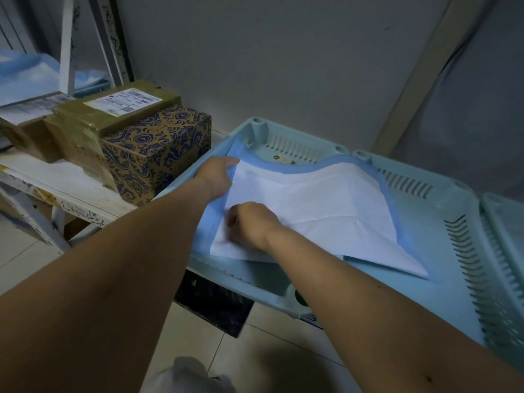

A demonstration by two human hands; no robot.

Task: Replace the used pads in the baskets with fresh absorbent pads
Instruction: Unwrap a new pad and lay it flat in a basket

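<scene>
Fingertips of left hand (217, 177) hidden under pad (312, 205); right hand (251, 225) grip curled on pad.

Pad (312, 205) in basket (442, 199) (boxes (141, 143) left)

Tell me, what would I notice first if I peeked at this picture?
Probably the big white absorbent pad with a blue border, lying half unfolded in the pale blue plastic basket in the middle. Two bare arms reach in: the left hand holds the pad's far left edge, and the right hand presses down on it. On the left sits a brown box with swirly dark blue patterns.
</scene>
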